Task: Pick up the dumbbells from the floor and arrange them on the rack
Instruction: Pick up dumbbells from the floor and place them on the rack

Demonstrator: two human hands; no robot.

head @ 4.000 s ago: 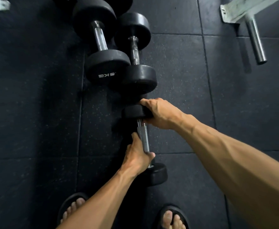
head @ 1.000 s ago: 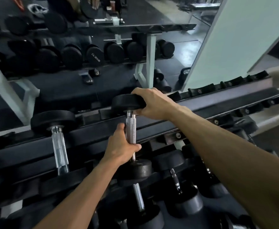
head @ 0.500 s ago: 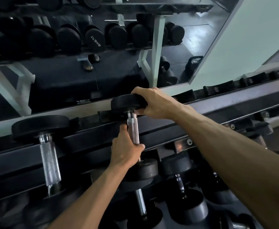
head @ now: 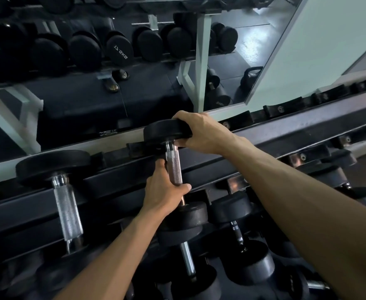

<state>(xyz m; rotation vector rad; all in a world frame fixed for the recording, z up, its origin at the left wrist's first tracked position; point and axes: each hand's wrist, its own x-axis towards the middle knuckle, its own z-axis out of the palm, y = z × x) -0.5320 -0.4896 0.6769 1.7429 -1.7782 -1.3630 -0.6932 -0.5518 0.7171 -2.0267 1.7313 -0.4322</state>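
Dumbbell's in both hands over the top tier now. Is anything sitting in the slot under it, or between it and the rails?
Nothing visible blocks it. The dumbbell, with the left hand round its handle and the right hand gripping its far head, hangs over a bare stretch of the top rail. The nearest racked dumbbell sits well off to its left.

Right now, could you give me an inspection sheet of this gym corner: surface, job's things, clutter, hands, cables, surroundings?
Surface: black tiered rack, angled rails with saddles.
Job's things: small dumbbell held over the top rail, far head at the back saddle.
Clutter: larger dumbbell racked to its left; more dumbbells on lower tiers.
Hands: left hand grips the knurled handle; right hand holds the far head.
Cables: nothing seen.
Surroundings: wall mirror behind, reflecting another rack and a kettlebell.
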